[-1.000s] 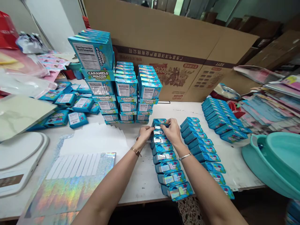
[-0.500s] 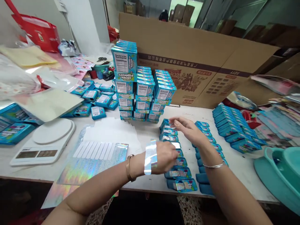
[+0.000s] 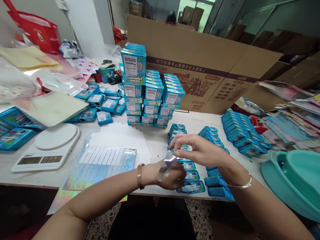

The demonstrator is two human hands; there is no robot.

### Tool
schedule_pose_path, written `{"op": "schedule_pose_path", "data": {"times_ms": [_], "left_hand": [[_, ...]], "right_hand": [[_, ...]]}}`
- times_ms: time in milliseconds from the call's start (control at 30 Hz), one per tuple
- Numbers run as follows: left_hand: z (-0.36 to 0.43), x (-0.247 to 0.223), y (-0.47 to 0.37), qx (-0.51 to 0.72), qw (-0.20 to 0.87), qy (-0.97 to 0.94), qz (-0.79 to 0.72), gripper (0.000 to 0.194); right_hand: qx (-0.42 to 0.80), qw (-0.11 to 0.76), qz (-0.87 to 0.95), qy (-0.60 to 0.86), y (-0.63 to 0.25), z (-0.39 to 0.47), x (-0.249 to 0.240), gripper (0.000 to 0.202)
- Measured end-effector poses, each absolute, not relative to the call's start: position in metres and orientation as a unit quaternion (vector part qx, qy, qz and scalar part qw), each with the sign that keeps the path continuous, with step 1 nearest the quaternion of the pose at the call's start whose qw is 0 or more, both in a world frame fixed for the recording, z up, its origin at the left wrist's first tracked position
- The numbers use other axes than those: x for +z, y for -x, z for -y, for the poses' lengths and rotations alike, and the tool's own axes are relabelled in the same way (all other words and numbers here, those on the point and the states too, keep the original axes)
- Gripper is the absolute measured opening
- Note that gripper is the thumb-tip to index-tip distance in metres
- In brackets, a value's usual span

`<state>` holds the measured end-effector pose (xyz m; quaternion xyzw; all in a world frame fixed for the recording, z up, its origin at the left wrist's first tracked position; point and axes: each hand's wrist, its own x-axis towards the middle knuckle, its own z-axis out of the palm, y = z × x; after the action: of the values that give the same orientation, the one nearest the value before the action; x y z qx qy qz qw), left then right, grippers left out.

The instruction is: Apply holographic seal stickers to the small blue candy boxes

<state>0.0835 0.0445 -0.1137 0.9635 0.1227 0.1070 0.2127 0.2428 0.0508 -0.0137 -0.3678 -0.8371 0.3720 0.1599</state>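
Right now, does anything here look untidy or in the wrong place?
Yes: small blue boxes lie jumbled left of the neat Caramelo Macizo stacks. Also, a shiny strip is on the back of the left hand, seemingly an odd place.

Looks cool and fairly bright over the white table (image 3: 197, 118), then falls nearly to black below its near edge. Glows palest at the opening (image 3: 207, 12) behind its far edge, and turns dim and murky beyond the far right corner. Flares into rainbow bands on the holographic sheet (image 3: 105, 171) towards the near left, with white glare on the plastic bags (image 3: 15, 83) at the left edge. Shows soft, faint shadows around the blue packs (image 3: 191, 187). Smears at the left hand (image 3: 173, 175) and shiny strip (image 3: 167, 163). Stretches the turquoise basin (image 3: 277, 183) at the right edge
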Motion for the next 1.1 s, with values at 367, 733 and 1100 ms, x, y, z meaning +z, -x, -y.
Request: {"op": "schedule_pose_path", "data": {"times_ms": [367,733,1100], "left_hand": [[-0.094,-0.127,-0.07,0.354,0.757,-0.424,-0.35,0.039],[-0.083,-0.101,-0.086,0.361,0.703,-0.569,-0.227,0.047],[-0.066,-0.095,-0.093,0.406,0.67,-0.584,-0.215,0.038]], "right_hand": [[0.431,0.221,0.771,0.413,-0.289,-0.068,-0.013,0.034],[0.455,0.2,0.759,0.419,-0.293,-0.068,-0.024,0.04],[0.532,0.222,0.704,0.415,-0.295,-0.049,-0.017,0.039]]}}
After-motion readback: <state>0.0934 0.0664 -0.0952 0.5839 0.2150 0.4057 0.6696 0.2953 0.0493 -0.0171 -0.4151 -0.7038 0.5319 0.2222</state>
